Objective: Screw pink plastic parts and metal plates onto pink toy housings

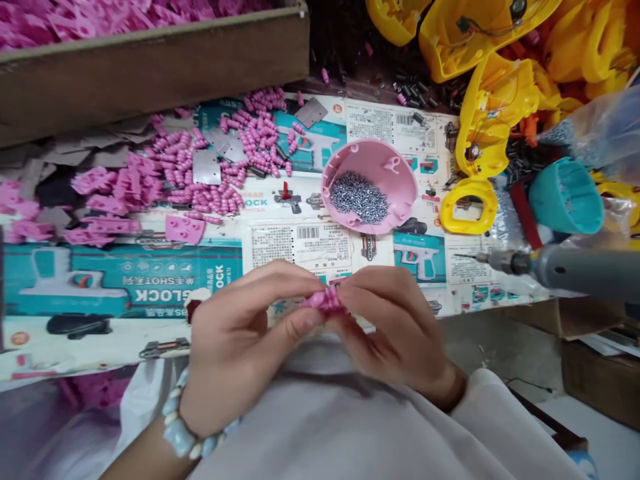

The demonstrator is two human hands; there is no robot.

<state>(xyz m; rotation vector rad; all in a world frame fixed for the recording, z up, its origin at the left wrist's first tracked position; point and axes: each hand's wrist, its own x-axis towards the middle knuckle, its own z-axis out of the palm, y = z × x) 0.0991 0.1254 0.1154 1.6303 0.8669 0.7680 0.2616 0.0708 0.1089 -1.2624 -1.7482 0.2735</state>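
Observation:
Near the table's front edge, my left hand (250, 333) pinches a small pink plastic part (323, 300) between thumb and fingers. My right hand (395, 327) closes on the other end of it, its fingertips partly covering it. Just beyond the hands sits a pink bowl-shaped shell (400, 187) with many small metal screws (357, 197) in it. Small pink ribbed pieces (215, 197) lie heaped behind my left hand, with thin grey metal plates (207, 167) among them. Flat pink plastic parts (107, 203) are piled farther left.
A brown box (200, 60) full of pink parts stands at the back left. Yellow plastic shells (483, 127) fill the back right. A teal cup (565, 193) and an electric screwdriver (565, 267) are at the right. Printed cardboard (220, 280) covers the table.

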